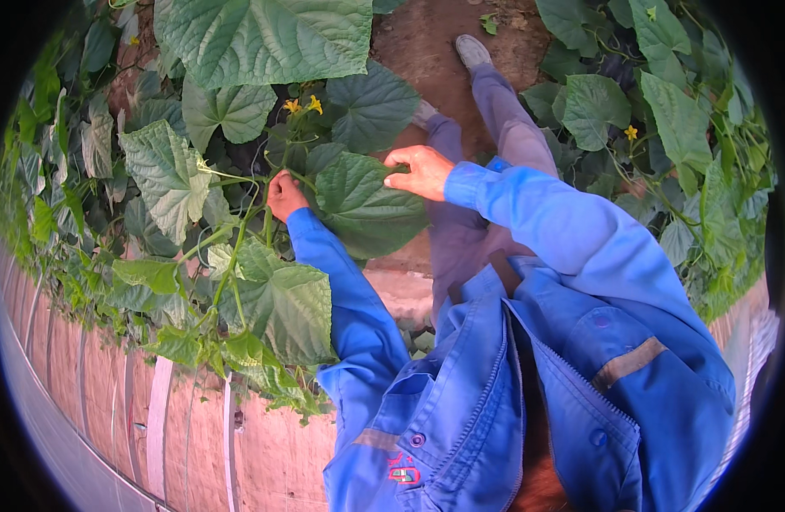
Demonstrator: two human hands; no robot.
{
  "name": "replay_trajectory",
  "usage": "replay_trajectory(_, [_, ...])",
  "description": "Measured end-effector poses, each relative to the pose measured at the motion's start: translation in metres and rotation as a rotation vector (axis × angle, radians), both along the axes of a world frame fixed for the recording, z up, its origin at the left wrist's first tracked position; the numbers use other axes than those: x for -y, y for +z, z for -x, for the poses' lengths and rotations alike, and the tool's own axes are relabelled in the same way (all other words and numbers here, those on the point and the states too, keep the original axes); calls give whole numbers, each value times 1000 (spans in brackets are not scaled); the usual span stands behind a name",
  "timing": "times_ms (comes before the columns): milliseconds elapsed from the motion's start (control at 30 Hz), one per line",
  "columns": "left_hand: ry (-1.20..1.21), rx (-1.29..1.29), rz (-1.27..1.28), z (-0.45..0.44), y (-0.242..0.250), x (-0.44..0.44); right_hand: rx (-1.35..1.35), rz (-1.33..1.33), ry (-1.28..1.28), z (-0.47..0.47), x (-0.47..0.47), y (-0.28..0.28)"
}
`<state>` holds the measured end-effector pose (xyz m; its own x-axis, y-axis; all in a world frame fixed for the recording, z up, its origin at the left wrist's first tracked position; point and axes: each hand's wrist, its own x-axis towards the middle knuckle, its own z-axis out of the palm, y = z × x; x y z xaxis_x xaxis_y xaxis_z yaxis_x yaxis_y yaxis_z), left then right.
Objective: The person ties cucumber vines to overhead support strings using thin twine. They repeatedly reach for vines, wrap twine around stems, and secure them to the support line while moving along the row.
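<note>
My left hand (285,195) is curled at the stem of a climbing cucumber vine (242,240), its fingertips partly hidden among the stalks. Just right of it spreads a broad green cucumber leaf (370,205). Over that leaf's upper right edge is my right hand (421,171), thumb and forefinger parted with nothing visible between them. Two yellow flowers (304,105) show on the vine above my left hand. A large leaf (274,35) hangs closest to the camera at the top, and another leaf (287,304) lies below my left forearm.
Dense cucumber plants line the left, and another row (677,128) stands on the right. Between them runs a bare soil path (424,38) where my legs and shoes (473,51) are. Pale upright strips (159,429) stand before an earthen-coloured wall (283,454) at lower left.
</note>
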<state>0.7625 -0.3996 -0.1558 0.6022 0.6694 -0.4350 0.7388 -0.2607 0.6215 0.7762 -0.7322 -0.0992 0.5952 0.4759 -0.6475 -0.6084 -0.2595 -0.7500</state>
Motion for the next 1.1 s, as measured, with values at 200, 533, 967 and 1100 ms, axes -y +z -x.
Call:
replay_trajectory(200, [49,76,95,2,-5,-2,38,34,22,4,-1,2])
replay_trajectory(533, [68,151,32,4,63,29,-38,13,28,1,-11,-9])
replay_trajectory(967, [79,71,29,-19,93,48,-119,25,98,-11,-5,-3])
replay_trajectory(1100, [111,158,93,-21,86,47,-131,36,127,-10,-3,-3])
